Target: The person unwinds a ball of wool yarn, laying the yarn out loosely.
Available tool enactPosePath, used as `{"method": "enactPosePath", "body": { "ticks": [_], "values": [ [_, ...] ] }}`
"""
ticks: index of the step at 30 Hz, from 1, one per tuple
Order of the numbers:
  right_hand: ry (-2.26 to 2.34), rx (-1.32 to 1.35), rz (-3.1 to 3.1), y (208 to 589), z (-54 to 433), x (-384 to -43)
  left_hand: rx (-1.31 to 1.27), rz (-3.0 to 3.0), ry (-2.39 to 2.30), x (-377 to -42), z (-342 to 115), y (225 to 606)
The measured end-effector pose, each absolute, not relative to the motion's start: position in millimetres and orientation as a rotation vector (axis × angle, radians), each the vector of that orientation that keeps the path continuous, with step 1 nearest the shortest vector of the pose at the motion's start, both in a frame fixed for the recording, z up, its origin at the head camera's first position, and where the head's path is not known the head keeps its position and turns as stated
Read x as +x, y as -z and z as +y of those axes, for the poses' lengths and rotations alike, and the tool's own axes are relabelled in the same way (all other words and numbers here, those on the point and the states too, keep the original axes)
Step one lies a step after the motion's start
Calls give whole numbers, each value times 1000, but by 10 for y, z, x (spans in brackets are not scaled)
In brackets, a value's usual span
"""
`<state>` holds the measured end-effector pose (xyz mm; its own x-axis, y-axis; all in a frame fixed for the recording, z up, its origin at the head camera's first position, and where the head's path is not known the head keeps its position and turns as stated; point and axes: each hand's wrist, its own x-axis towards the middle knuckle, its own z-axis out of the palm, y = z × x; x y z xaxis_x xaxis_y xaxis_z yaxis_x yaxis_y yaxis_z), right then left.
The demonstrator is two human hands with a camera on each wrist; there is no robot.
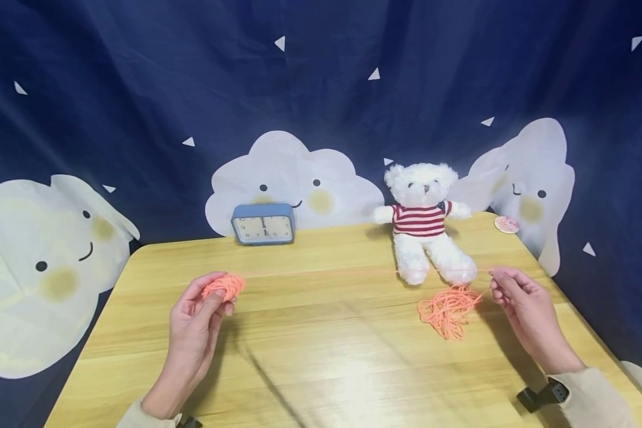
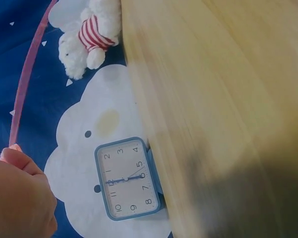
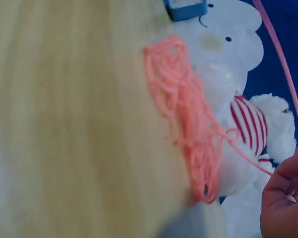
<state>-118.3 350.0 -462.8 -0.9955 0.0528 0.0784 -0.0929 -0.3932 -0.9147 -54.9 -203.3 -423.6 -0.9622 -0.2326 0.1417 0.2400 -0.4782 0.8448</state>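
Note:
A small wound ball of coral yarn (image 1: pixel 226 288) is gripped between the thumb and fingers of my left hand (image 1: pixel 195 324), above the left side of the table. From it a single yarn strand (image 1: pixel 326 272) runs taut across to my right hand (image 1: pixel 526 312), whose thumb and fingertips pinch it. A loose heap of the same yarn (image 1: pixel 449 312) lies on the table just left of the right hand. In the right wrist view a strand (image 3: pixel 250 161) leads from that heap (image 3: pixel 188 119) up to the pinching fingers. The left wrist view shows the left hand (image 2: pixel 25 193) only partly.
A white teddy bear (image 1: pixel 422 223) in a striped shirt sits at the table's back right, behind the yarn heap. A blue clock (image 1: pixel 263 224) stands at the back left. A round pink patterned disc (image 1: pixel 506 224) lies near the right back corner. A dark blue curtain (image 1: pixel 321 89) hangs behind.

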Motion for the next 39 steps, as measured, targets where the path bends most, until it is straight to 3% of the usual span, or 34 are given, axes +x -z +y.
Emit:
{"method": "enactPosePath", "body": {
  "ticks": [8, 16, 23, 27, 34, 39],
  "values": [
    [-2464, -86, -1995, 4736, 3638, -1191, -20, -1412, 2454, -538, -2038, 4249],
    [-2079, -142, -2592, 4794, 3738, -1284, -118, -1281, 2475, -543, -2028, 4235],
    [-1607, -207, -2748, 4709, 3510, -1194, -117, -1244, 2501, -553, -2007, 4197],
    [-1609, -206, -2603, 4672, 3281, -1110, -105, -1250, 2512, -568, -1991, 4172],
    [-1861, 22, -2527, 4608, 2683, -1057, -117, -1241, 2530, -583, -1993, 4144],
    [-2104, 535, -2646, 4603, 2213, -1137, -108, -1257, 2530, -584, -1999, 4141]
  ]
}}
